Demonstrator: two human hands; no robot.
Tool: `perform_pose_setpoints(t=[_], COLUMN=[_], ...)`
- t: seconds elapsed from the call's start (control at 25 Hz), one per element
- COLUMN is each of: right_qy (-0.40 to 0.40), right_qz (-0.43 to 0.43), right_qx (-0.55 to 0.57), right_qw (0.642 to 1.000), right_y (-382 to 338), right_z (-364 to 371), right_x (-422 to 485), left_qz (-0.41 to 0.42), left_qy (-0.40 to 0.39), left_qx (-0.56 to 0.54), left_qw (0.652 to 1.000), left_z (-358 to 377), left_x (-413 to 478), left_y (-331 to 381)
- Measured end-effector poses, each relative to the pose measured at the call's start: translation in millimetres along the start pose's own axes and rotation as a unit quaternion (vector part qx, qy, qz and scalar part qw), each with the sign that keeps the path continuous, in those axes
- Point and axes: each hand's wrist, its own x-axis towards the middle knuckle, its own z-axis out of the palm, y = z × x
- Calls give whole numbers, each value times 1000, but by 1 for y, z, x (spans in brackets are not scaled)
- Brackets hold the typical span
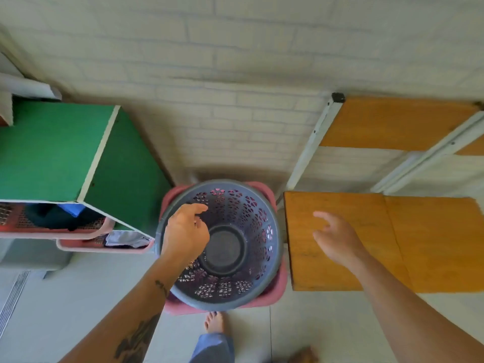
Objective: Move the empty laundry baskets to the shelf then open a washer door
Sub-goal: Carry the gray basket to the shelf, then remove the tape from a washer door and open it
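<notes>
A round grey-blue laundry basket (pixel 243 205) with perforated walls stands on the floor, empty, nested inside a pink basket (pixel 277 292) whose rim shows around it. My left hand (pixel 184 233) hovers over the grey basket's left rim, fingers loosely curled and holding nothing. My right hand (pixel 336 238) is spread open above the orange shelf board (pixel 432 244) just right of the baskets. A white metal shelf frame (pixel 311 145) carries that board and a higher orange board (pixel 392 124). No washer is in view.
A green cabinet (pixel 52 150) stands to the left, with pink baskets (pixel 86 235) holding clothes below it. A white brick wall (pixel 222 100) lies behind. My bare foot (pixel 214 322) stands on the pale tiled floor in front of the baskets.
</notes>
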Motion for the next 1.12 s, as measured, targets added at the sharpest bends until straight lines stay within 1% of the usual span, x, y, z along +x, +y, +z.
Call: perform_pose_setpoints(t=[0.12,0.32,0.44,0.52,0.64,0.72,0.8,0.88,1.0,1.12], right_qy=[54,171,236,277,331,354,376,399,425,442], right_qz=[-8,1,16,31,75,116,166,215,271,330], right_qx=[7,34,47,46,42,25,10,7,16,17], right_qw=[998,985,970,959,940,928,912,891,864,834], right_y=[34,132,200,243,310,351,388,420,470,518], right_z=[-74,-203,-272,-312,-365,-395,-420,-439,-463,-489], right_x=[-33,-106,-160,-194,-250,-283,-315,-341,-371,-390], left_qz=[40,186,260,319,372,427,492,545,606,647], left_qy=[-45,-83,-111,-133,-188,-224,-237,-248,-282,-299], left_qx=[-9,-14,-10,-1,20,67,129,155,186,230], left_qw=[998,979,959,938,909,873,828,786,720,663], left_z=[17,82,141,184,251,292,333,371,434,500], left_x=[-17,-70,-118,-152,-209,-250,-294,-334,-390,-440], left_y=[67,207,291,343,420,470,519,562,618,674])
